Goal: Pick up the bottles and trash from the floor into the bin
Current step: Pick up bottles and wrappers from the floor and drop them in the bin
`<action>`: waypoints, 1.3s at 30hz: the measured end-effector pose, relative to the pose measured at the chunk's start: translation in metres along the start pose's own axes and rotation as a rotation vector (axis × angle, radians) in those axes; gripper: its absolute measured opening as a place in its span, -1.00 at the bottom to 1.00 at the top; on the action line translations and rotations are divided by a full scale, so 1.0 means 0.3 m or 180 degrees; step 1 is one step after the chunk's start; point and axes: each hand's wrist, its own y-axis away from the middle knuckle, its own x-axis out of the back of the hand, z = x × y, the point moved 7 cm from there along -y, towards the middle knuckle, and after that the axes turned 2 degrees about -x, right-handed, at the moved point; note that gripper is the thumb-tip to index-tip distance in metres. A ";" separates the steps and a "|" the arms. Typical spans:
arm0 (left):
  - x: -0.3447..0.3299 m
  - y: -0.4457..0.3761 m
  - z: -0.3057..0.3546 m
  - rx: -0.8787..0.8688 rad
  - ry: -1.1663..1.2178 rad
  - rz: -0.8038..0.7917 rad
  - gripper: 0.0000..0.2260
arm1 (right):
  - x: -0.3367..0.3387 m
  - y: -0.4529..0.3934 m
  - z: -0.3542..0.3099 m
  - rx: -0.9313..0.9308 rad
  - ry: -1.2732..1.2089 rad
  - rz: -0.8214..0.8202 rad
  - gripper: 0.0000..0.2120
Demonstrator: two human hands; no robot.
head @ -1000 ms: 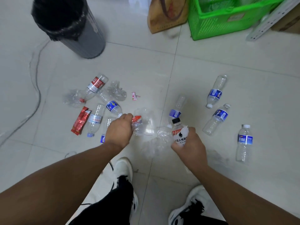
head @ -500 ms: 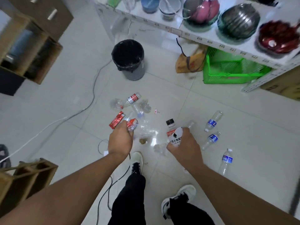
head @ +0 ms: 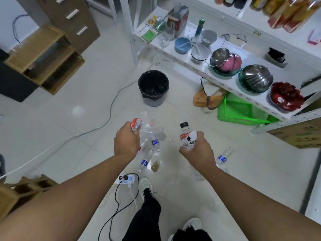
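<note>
two hands grip trash: left hand [head: 126, 142] crushed clear bottle [head: 147, 131], right hand [head: 197, 150] white black-capped bottle [head: 187, 136].

I've got a crushed clear bottle [head: 147, 131] with a red label in my left grip, and an upright white bottle [head: 187, 138], black cap, in my right. More blue-label bottles [head: 223, 158] lie on the floor. The bin [head: 153, 87], black-lined, stands ahead.

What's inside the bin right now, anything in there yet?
The bin has a black liner, and its opening faces the camera. A few glints near the bottom could be trash or folds in the liner; the interior is too dark to tell. Both hands are holding bottles, not yet dropped in.
</note>
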 end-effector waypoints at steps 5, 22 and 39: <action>0.126 -0.172 -0.017 0.0087 0.0040 0.0006 -0.61 | -0.015 -0.112 -0.218 0.0115 -0.0069 -0.0029 -0.42; 0.095 -0.665 0.139 0.0335 0.0257 0.0215 -0.63 | -0.052 -0.736 -0.601 0.0330 -0.0040 -0.0512 -0.45; -0.677 -1.403 0.128 0.1525 0.0124 -0.0178 -0.70 | -0.370 -1.715 -0.582 0.0135 0.0103 -0.1272 -0.38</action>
